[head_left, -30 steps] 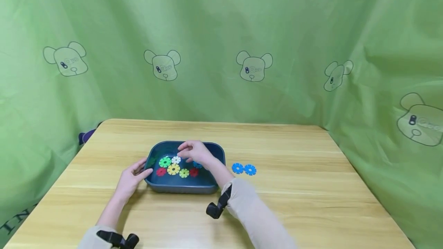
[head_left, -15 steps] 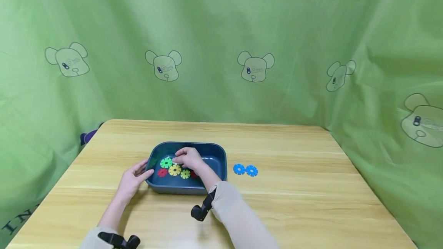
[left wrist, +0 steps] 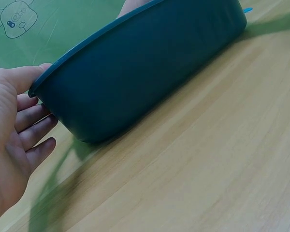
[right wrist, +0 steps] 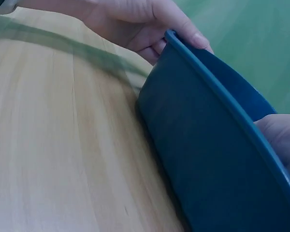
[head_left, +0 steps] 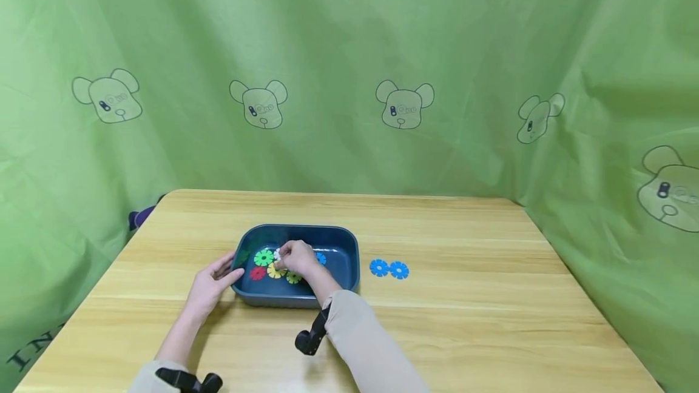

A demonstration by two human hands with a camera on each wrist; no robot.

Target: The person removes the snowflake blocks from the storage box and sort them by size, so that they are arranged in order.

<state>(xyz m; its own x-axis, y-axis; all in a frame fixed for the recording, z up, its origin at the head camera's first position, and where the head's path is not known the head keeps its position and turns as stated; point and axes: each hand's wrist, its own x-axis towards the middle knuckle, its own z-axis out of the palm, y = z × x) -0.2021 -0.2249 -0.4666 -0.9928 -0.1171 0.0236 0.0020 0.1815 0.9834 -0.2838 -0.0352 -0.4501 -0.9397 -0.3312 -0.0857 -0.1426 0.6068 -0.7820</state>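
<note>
A dark blue plastic tub stands on the table. My left hand holds its left end, thumb over the rim and the other fingers against the outer wall. Inside the tub, my right hand reaches down with bent fingers among notched snowflake discs. Its fingertips are at the white disc and the yellow disc; whether they pinch one is too small to tell. Around them lie a green disc, a red disc, a yellow-green disc and a partly hidden blue disc.
To the right of the tub, two blue snowflake discs lie side by side on the wooden table. A green curtain hangs behind the table and along both sides.
My right hand has moved down and to the left inside the tub, from above the discs to the white and yellow ones. My left hand stays on the rim.
</note>
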